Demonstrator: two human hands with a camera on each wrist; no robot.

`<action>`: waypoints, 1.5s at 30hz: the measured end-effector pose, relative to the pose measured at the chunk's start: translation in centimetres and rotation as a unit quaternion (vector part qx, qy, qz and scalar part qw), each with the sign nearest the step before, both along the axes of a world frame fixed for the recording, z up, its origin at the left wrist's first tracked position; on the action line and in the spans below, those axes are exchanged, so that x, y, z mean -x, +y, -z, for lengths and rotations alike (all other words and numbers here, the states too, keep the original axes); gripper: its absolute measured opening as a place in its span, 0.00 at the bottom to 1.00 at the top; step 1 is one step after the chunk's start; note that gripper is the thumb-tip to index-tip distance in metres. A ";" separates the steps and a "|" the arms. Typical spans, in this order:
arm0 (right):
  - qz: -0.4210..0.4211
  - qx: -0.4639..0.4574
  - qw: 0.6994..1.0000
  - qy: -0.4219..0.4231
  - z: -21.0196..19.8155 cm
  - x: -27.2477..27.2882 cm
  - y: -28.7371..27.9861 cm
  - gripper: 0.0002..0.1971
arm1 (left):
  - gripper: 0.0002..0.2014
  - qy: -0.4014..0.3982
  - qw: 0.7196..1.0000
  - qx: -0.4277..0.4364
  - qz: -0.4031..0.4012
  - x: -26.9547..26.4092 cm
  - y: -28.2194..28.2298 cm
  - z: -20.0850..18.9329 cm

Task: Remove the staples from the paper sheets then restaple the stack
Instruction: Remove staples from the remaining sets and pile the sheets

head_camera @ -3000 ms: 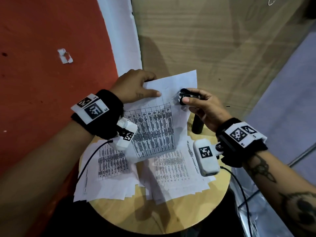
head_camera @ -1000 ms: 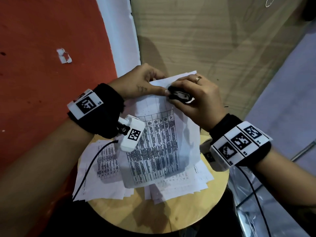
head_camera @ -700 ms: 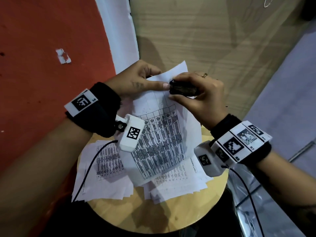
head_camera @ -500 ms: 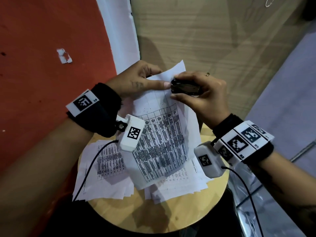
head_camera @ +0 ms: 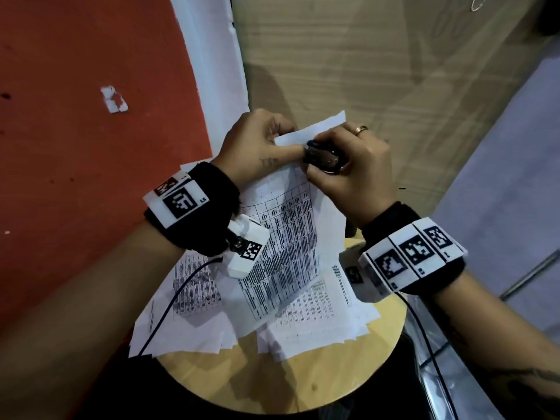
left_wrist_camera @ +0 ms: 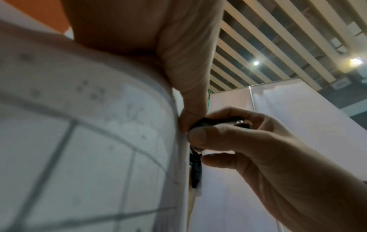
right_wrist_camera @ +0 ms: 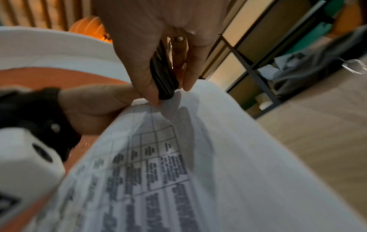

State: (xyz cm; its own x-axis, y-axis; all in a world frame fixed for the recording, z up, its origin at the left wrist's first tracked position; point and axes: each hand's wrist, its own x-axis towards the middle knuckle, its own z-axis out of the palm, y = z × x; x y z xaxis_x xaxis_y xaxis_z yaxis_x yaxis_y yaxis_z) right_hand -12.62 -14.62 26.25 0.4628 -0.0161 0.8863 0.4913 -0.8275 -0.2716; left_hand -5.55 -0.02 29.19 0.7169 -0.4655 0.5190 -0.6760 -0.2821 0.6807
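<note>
Printed sheets [head_camera: 281, 237] matt white paper w/ soft creases, staple remover [head_camera: 321, 156] glossy black plastic w/ bit of shiny metal, round table [head_camera: 303, 380] at frame bottom smooth pale wood, wristbands [head_camera: 212, 207] fuzzy black cloth.

Head looks down — wrist views close, upward, sharing the paper [head_camera: 291, 244].

Staple remover [head_camera: 321, 155] now at held sheet's [head_camera: 288, 237] top edge.
</note>
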 end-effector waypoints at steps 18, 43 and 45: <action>-0.031 -0.311 0.922 0.230 4.6 0.5 -3.2 0.13 | 0.12 -0.055 0.995 -0.063 -0.047 -2.0 2.7 1.9; -0.197 -0.343 0.809 0.435 2.4 1.2 -4.1 0.28 | 0.10 0.017 0.989 -0.037 -0.142 -2.4 11.7 3.0; -0.216 -0.352 0.799 0.437 3.1 1.3 -4.8 0.34 | 0.11 0.153 0.987 0.026 -0.041 -2.0 13.2 5.0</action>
